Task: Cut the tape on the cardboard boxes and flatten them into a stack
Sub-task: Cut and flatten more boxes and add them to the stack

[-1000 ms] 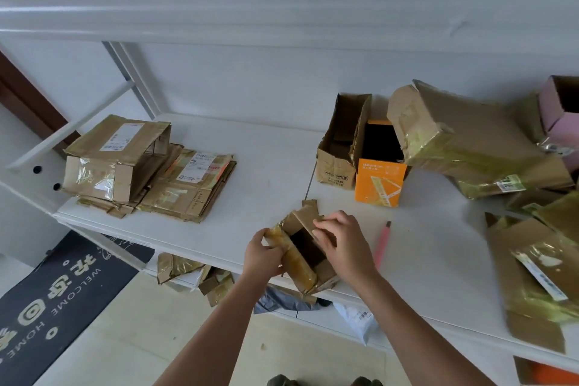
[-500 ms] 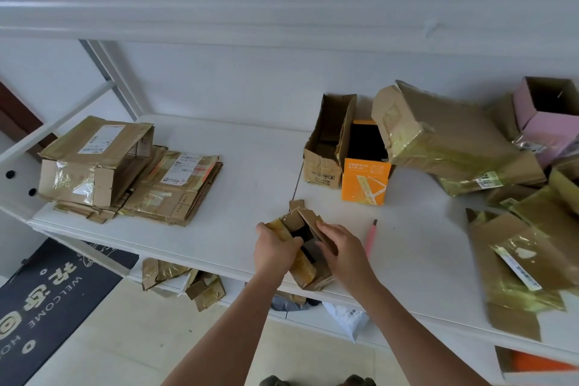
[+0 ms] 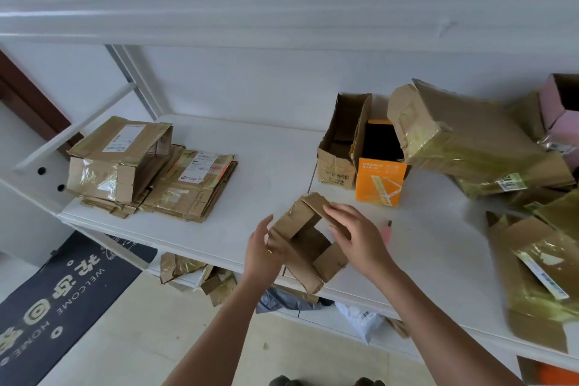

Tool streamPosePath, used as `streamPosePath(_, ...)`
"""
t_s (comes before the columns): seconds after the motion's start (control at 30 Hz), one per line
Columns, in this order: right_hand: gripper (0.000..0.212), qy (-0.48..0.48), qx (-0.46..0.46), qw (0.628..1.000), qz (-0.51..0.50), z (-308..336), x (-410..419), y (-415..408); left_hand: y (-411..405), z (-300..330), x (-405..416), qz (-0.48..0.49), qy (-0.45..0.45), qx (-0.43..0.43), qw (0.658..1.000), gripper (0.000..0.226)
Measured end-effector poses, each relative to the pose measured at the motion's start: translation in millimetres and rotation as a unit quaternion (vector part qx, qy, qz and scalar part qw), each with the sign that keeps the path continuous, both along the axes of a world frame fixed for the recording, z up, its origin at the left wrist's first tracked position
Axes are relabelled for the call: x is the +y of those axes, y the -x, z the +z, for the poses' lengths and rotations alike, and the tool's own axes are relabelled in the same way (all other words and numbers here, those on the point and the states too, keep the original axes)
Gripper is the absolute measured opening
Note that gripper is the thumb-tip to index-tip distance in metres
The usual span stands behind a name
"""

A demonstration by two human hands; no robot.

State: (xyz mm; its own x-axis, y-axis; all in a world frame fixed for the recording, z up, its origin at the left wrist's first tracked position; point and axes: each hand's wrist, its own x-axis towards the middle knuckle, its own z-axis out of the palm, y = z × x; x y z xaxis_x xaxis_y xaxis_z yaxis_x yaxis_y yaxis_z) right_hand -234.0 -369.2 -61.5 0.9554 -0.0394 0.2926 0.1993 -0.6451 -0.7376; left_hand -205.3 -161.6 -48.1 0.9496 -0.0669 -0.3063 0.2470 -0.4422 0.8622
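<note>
Here, left hand (image 3: 261, 252) and right hand (image 3: 357, 236) fingers straight, pressing small cardboard box (image 3: 308, 241), white shelf (image 3: 269, 163)

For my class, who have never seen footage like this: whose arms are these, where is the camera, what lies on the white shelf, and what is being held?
There is no machine here. A person wears a wide-angle camera on the head, so you look forward and down along their own bare arms. The left hand and right hand hold a small opened cardboard box between them at the front edge of the white shelf. Far left lies a stack of flattened boxes. Behind the hands stand an open brown box and an orange box. More taped boxes are piled on the right. A pink tool peeks out beside the right hand.
</note>
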Motion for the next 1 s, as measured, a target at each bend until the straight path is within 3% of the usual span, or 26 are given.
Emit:
streamPosePath(0.07,0.041,0.034,-0.018,0.999,0.03,4,7,-3,5,3,-7,-0.032,-0.069,-0.04,0.996,0.075)
streamPosePath(0.2,0.041,0.099,-0.054,0.991,0.068,8,15,-7,8,2,-18,0.011,-0.05,-0.038,0.998,0.075)
streamPosePath(0.37,0.043,0.119,-0.077,0.984,0.108,15,16,-3,14,8,-17,0.081,-0.047,-0.164,0.982,0.069)
streamPosePath(0.47,0.043,0.133,-0.122,0.983,0.033,15,12,-4,14,7,-17,0.049,-0.014,-0.17,0.984,0.05)
streamPosePath(0.57,0.038,0.079,-0.116,0.977,-0.161,7,10,0,8,6,-18,0.067,0.016,-0.116,0.991,0.027)
streamPosePath(0.63,0.047,0.04,-0.077,0.968,-0.236,-1,9,6,8,4,-18,0.078,0.026,-0.065,0.994,0.029)
streamPosePath(0.7,0.058,0.015,-0.068,0.967,-0.244,-10,9,14,8,1,-19,0.082,0.023,-0.049,0.995,0.029)
streamPosePath(0.8,0.063,-0.036,-0.059,0.972,-0.227,-18,8,24,9,0,-23,0.063,0.0,-0.051,0.997,0.03)
streamPosePath(1.0,0.065,-0.045,-0.075,0.989,-0.122,-11,7,23,0,8,-32,0.004,-0.059,-0.093,0.994,0.067)
